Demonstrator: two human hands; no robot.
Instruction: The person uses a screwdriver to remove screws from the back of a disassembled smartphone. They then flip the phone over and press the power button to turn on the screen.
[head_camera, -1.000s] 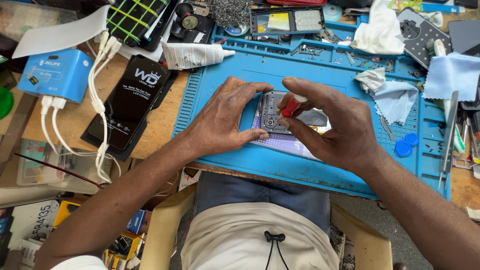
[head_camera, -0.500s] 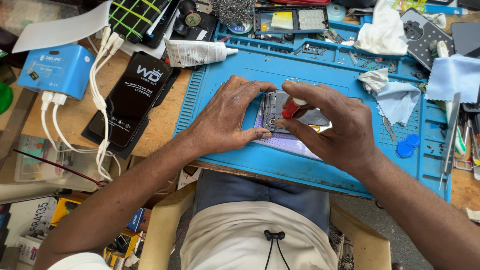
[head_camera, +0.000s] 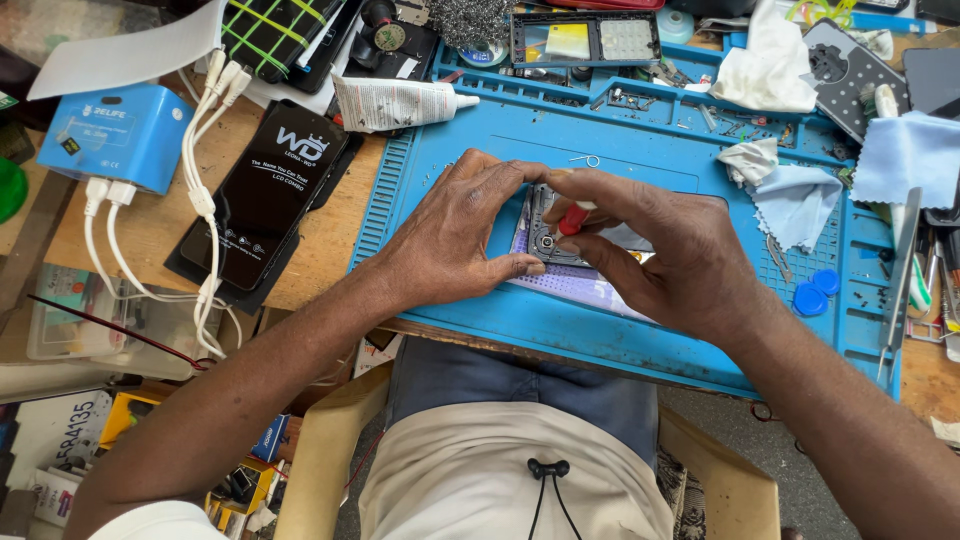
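Both hands are placed close together on the blue work mat (head_camera: 450, 290), near the front edge of the worktop (head_camera: 330, 240). With the left hand (head_camera: 455, 235) the opened phone (head_camera: 545, 240) is gripped: the thumb lies along its near edge and the fingers are curled over its far left corner. The phone is laid flat on a pale dotted sheet (head_camera: 590, 290) in the middle of the mat. A small red-handled screwdriver (head_camera: 570, 218) is pinched between thumb and fingers of the right hand (head_camera: 660, 255), and its tip is set on the phone's inside, near a round part.

Along the far edge of the mat a row of small moulded compartments (head_camera: 640, 100) is seen, with tiny parts in them; what they are cannot be told. A dark open tray (head_camera: 585, 40) behind it holds a yellow piece and a grey piece. A white glue tube (head_camera: 395, 100) lies at the mat's far left corner, and a black flat box (head_camera: 265, 195) beside the mat on the left. Two blue caps (head_camera: 815, 292) and crumpled cloths (head_camera: 790, 195) lie toward the right edge.
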